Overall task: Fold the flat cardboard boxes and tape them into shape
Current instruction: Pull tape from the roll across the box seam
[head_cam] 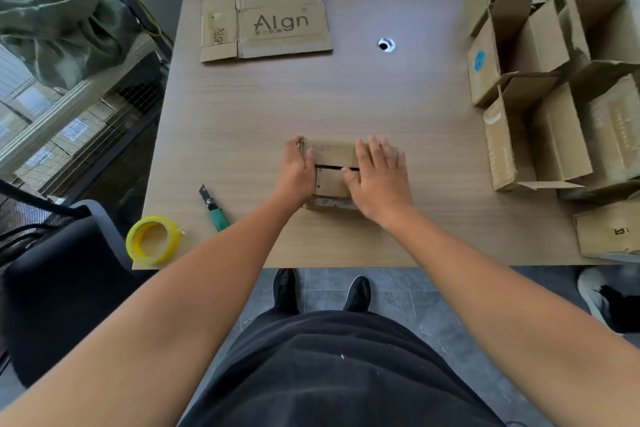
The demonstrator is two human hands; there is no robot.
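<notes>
Wood-grain worktop (346,97), pale brown, viewed from above by a standing person; grey tiled floor (415,291) below its near edge

- Tape roll (152,241): yellow core, clear tape, standing on its rim at the near left corner, well left of the fingers and nearer than them
- Knife (213,208): green handle, black blade end, lying flat between the tape roll and the left fingers, touching neither
- Small box (332,166): brown cardboard, centre of the worktop near the front edge, held between both hands; two top flaps folded down, a dark slit showing where they meet
- Left hand (298,166): grips the left end of the small box, fingers (294,144) curled over its far corner, thumb on the top
- Right hand (377,180): laid flat on the top flaps, fingers (375,149) straight and slightly spread, pressing down, thumb at the slit; tips blurred
- Open boxes (540,80): folded cartons with flaps up, crowded together well right of the fingers, from the near edge to the far edge
- Cable hole (387,44): round, beyond the right fingers
- Flat carton (266,26): unfolded, printed "Algn", lying flat beyond the left fingers, well apart from them
- Dark chair (52,288) and green cloth (52,10): off the worktop, far left
</notes>
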